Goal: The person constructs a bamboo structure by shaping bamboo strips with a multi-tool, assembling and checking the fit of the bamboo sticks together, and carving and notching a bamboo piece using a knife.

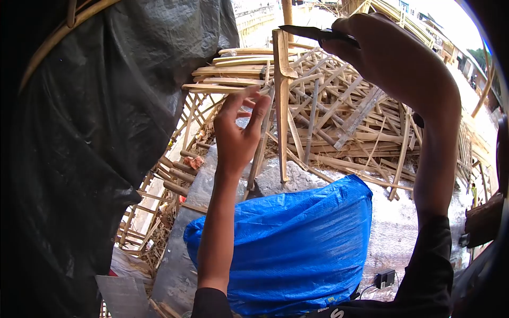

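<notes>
My right hand [366, 45] is raised at the upper right, closed round the handle of a knife [307, 32]. Its dark blade points left, level with the top end of an upright split bamboo piece [282, 106]; whether the two touch I cannot tell. My left hand [239, 124] is just left of that bamboo, fingers curved and thumb apart, with nothing visible in it. The fingertips are slightly blurred. The bamboo stands almost vertical, its lower end near the grey ground beyond a blue tarp [297, 238] that covers my lap.
Behind the bamboo lies a large heap of split bamboo offcuts [344, 116]. Longer strips [233, 71] are stacked to its left. A black plastic sheet [85, 148] hangs along the left side. A small black box [384, 278] with a cable is at the lower right.
</notes>
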`<state>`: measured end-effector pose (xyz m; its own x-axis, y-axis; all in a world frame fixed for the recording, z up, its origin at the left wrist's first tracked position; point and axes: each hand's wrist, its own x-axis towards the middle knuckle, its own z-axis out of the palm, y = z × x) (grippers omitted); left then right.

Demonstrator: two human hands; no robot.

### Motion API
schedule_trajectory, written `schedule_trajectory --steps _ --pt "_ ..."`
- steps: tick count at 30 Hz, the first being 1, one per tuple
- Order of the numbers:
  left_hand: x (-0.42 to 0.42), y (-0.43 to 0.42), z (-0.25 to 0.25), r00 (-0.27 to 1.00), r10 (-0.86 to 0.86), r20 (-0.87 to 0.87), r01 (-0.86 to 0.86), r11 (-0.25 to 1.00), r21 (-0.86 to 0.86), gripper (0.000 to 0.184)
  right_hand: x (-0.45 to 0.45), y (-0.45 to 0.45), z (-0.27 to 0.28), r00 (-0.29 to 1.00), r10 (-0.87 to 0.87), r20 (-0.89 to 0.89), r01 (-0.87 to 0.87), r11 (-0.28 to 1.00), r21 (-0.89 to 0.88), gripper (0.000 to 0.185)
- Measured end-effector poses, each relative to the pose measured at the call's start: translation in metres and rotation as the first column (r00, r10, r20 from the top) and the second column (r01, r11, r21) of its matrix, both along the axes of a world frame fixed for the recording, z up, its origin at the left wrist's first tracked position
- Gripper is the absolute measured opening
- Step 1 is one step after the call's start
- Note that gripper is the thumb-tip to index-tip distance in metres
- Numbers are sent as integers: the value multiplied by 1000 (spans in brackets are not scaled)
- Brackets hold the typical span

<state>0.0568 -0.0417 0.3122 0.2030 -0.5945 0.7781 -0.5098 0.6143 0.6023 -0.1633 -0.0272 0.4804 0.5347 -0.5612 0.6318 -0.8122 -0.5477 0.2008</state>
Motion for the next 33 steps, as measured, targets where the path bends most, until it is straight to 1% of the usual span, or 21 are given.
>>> schedule_trajectory --steps 1,2,4,5,7,8,10,11,12,14,16,19,21,22,24,29,30,31,33 --pt "-1 6 22 999 48 19 -47 997 -59 32 1 3 -1 998 -45 38 43 997 57 33" --pt "-7 13 43 998 57 3 -57 996 -71 32 -1 2 -5 998 -46 43 43 997 63 33" --pt "-18 20 80 986 154 59 -151 987 -52 34 -2 1 -10 995 97 -4 -97 990 -107 31" --pt "-23 18 92 986 158 59 -155 987 -50 34 -1 3 -10 995 100 -4 -100 989 -104 31" --pt "-29 13 108 942 279 184 -268 960 -83 29 4 10 -10 995 98 -8 -99 987 -124 29" --pt "-28 8 111 941 281 186 -270 959 -85 29 4 11 -11 995 100 -5 -100 987 -126 29" --pt "-29 -3 109 902 369 225 -323 922 -215 23 3 10 -16 992 126 -18 -128 973 -193 29" --pt "-29 -6 110 895 376 240 -311 912 -268 19 2 10 -19 993 120 -13 -120 974 -193 29" --pt "-31 -7 109 897 368 244 -303 915 -267 19 2 11 -23 990 142 24 -133 965 -227 29" --pt "-35 -8 108 880 411 239 -336 893 -298 16 -5 13 -23 985 164 59 -144 955 -258 30" --pt "-40 -5 109 873 419 248 -352 895 -274 15 -7 17 -24 981 180 68 -156 949 -273 25" --pt "-43 -4 109 893 397 212 -327 896 -300 15 -10 23 -27 982 182 42 -163 947 -276 18" --pt "-44 -1 112 879 407 250 -363 909 -204 22 -11 27 -30 983 182 26 -168 947 -274 16" --pt "-44 -3 111 877 407 253 -364 909 -203 22 -11 29 -33 984 179 14 -169 948 -270 15" --pt "-45 -8 109 887 388 252 -304 899 -315 16 -11 35 -37 985 172 -22 -171 948 -268 16" --pt "-47 -11 106 886 390 249 -301 894 -331 17 -6 41 -49 988 123 -94 -142 961 -238 27" --pt "-47 -11 106 883 401 243 -309 888 -341 17 -3 43 -50 990 112 -85 -128 969 -211 30" --pt "-46 -12 106 883 401 243 -308 887 -344 17 1 42 -54 994 113 -8 -113 977 -180 28" --pt "-45 -14 106 890 383 247 -286 891 -352 17 9 45 -51 997 70 42 -66 994 -83 25"
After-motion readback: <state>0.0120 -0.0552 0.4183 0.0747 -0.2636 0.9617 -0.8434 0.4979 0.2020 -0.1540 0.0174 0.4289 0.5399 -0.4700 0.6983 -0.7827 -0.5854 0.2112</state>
